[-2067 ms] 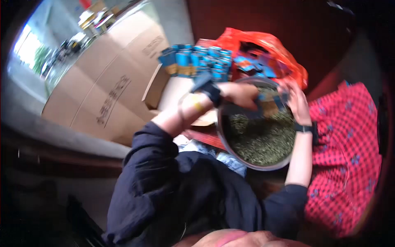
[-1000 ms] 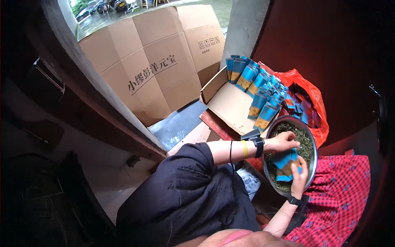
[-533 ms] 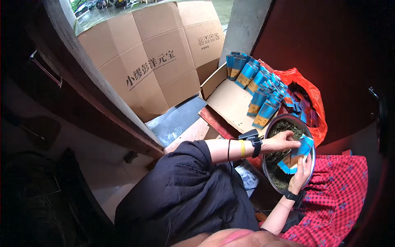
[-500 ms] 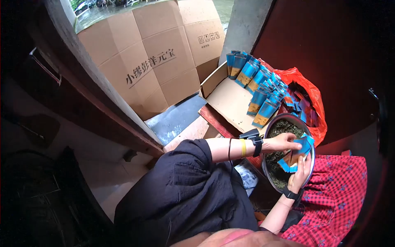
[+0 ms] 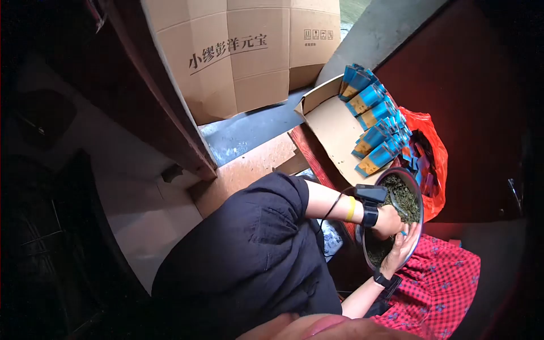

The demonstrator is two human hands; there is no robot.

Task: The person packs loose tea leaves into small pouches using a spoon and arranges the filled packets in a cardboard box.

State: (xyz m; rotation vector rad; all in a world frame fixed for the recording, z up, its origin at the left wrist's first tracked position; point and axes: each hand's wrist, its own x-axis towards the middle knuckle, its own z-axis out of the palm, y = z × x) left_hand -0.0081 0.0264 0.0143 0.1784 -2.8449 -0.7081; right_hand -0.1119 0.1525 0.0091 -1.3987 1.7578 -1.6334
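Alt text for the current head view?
A person's left hand, curled, and right hand close together over a bowl of green flakes, something blue mostly hidden between them. Beyond, blue-and-gold packets on cardboard beside a red bag.

- Large brown folded cardboard sheet point(image 5: 255, 79): bold black Chinese characters point(image 5: 228, 52), reading "小缪彭洋元宝", with a thin black line beneath.
- Same sheet, right-hand panel: a row of four small square-framed black pictograms point(image 5: 319, 35), details too fine to tell; under them, a short line of tiny black print point(image 5: 310, 45), illegible.
- Slim blue-and-tan upright packets point(image 5: 372, 161): dark marks on the tan parts, too small to read.
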